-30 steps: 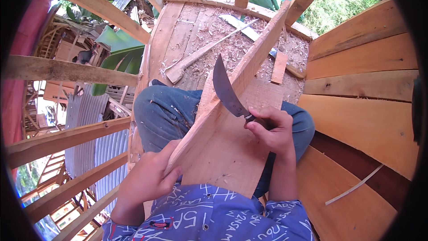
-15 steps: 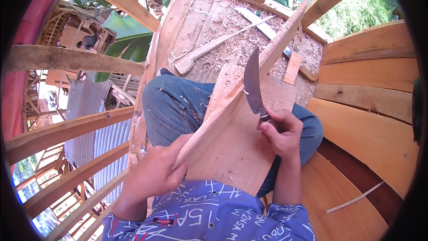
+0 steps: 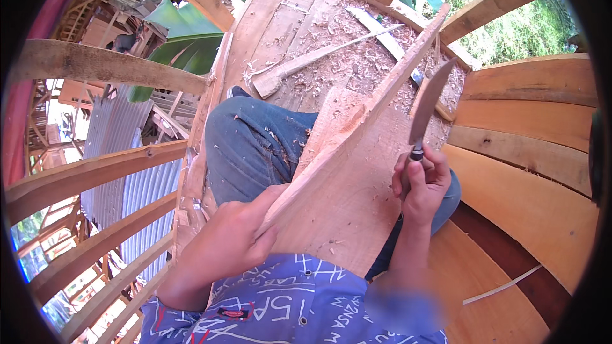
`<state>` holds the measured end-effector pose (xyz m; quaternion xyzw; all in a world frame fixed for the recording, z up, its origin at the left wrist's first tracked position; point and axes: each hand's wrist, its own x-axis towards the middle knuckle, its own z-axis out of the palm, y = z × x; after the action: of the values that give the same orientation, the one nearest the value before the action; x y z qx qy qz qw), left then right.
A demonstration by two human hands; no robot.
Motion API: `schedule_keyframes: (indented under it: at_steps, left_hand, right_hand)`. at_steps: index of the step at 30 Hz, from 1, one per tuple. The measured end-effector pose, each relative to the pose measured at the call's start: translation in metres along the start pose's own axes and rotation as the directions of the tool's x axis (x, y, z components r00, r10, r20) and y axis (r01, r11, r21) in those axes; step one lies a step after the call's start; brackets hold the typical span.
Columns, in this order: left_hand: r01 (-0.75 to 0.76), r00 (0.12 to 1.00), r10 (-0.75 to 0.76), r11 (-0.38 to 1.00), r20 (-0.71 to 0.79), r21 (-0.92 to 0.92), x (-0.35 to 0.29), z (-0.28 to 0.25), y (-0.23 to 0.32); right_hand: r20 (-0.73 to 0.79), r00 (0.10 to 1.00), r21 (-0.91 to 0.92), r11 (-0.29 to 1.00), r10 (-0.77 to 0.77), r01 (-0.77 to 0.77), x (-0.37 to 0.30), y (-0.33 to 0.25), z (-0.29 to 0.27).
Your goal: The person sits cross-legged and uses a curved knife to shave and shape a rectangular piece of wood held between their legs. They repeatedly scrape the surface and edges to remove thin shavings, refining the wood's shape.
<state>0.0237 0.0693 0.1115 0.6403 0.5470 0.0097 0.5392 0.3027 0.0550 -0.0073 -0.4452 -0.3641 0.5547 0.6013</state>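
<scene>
Above shaving-strewn floorboards (image 3: 268, 19), curved knife (image 3: 432, 103), slatted railing (image 3: 115, 67), plank wall (image 3: 529, 81)

Single fisheye view, taken from the wearer's head and directed steeply downward and forward. The shirt (image 3: 274, 296) fills the near lower edge; the left hand (image 3: 239, 228) and right hand (image 3: 424, 185) lie close below the lens, the plank floor (image 3: 271, 28) farther off. Rails (image 3: 105, 176) at left and wall boards (image 3: 529, 118) at right bend toward the rim.
</scene>
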Motion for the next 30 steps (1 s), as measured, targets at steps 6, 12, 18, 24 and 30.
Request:
schedule_keyframes:
  at_steps: [6,12,18,24,30]
  left_hand:
    - [-0.001,1.000,0.001,1.000,-0.001,-0.021,0.001,-0.001,-0.002]
    - [-0.014,1.000,0.014,1.000,0.008,-0.011,0.003,-0.002,-0.002]
    - [-0.058,0.998,0.058,0.998,-0.001,0.013,0.004,-0.001,-0.004]
    - [-0.077,0.997,0.076,0.996,-0.021,-0.038,0.005,-0.001,-0.010]
    - [-0.064,0.998,0.063,0.996,-0.010,-0.059,0.006,-0.001,-0.010]
  right_hand:
    - [0.164,0.986,-0.095,0.994,-0.031,0.047,0.005,-0.002,-0.006]
    - [0.111,0.987,-0.159,0.983,0.112,-0.094,-0.003,0.002,-0.002]
    - [0.025,0.998,-0.048,0.997,0.054,-0.052,0.003,0.000,0.000]
    - [-0.024,0.997,0.156,0.985,0.079,-0.074,0.005,-0.002,0.000]
    - [0.119,0.992,-0.094,0.995,0.046,-0.035,-0.001,0.008,-0.008]
